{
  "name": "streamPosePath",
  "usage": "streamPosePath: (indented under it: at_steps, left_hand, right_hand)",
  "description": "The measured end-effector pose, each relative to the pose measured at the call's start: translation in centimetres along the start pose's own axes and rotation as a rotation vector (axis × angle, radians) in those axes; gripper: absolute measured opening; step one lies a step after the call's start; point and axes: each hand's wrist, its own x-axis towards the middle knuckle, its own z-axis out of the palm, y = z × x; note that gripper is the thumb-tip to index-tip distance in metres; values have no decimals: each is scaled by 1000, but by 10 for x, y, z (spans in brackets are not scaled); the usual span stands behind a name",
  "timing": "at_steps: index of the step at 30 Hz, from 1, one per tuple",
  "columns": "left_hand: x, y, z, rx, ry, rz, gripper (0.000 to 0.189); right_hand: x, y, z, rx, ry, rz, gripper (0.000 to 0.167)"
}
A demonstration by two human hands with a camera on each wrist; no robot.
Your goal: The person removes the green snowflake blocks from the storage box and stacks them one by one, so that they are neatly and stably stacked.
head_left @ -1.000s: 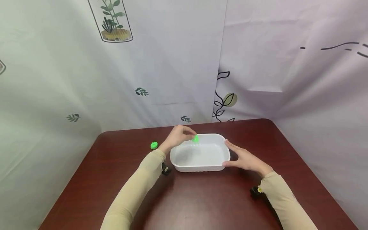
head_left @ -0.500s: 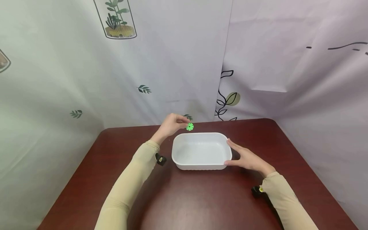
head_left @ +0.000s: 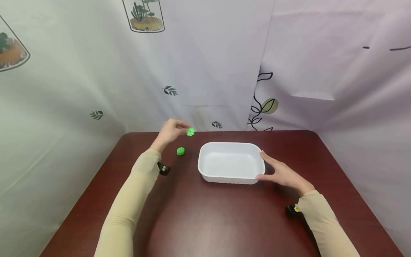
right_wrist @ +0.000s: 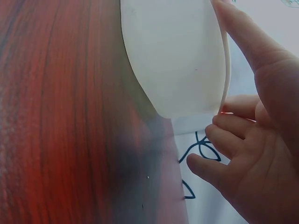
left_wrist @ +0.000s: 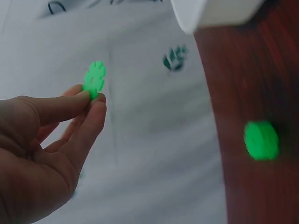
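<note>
My left hand [head_left: 171, 131] is raised near the table's back edge and pinches a green notched plastic disc [head_left: 190, 131] between thumb and fingertips. The left wrist view shows the disc [left_wrist: 95, 78] on edge, with a small hole in its middle. Below that hand, on the table, sits a short stack of similar green discs [head_left: 181, 151]. A white rectangular basin [head_left: 231, 178] with rounded corners stands to the right of the stack. My right hand [head_left: 284, 174] grips the basin's right end, thumb at the front corner and fingers at the back. No disc shows inside the basin.
The dark red wooden table [head_left: 205, 221] has rounded back corners. A pale printed curtain [head_left: 208, 71] hangs close behind it and along both sides. Black wrist cameras [head_left: 164, 169] are strapped under the sleeves.
My left hand has moved leftward and back, carrying the green disc out from over the basin to above the stack. My right hand stays at the basin's end; the head view has shifted slightly.
</note>
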Motion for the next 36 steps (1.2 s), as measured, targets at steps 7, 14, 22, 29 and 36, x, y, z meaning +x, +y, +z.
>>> streamPosePath:
  at_steps: [7, 14, 22, 29, 36]
  left_hand:
    - [-8, -35, -7, -7, -11, -127, 26]
    - [-10, -59, 3, -31, -35, -232, 27]
    - [-11, -79, 11, 30, -13, -276, 26]
    - [-15, -85, 15, 58, -21, -282, 26]
    - [-9, -89, 27, 116, -28, -281, 27]
  right_hand:
    - [-2, 1, 1, -1, 8, -10, 112]
    - [-4, 1, 2, 6, 12, -2, 111]
    - [1, -1, -2, 4, 5, -13, 112]
    - [5, -2, -3, 8, 6, -8, 112]
    - [-1, 2, -2, 7, 7, -2, 113]
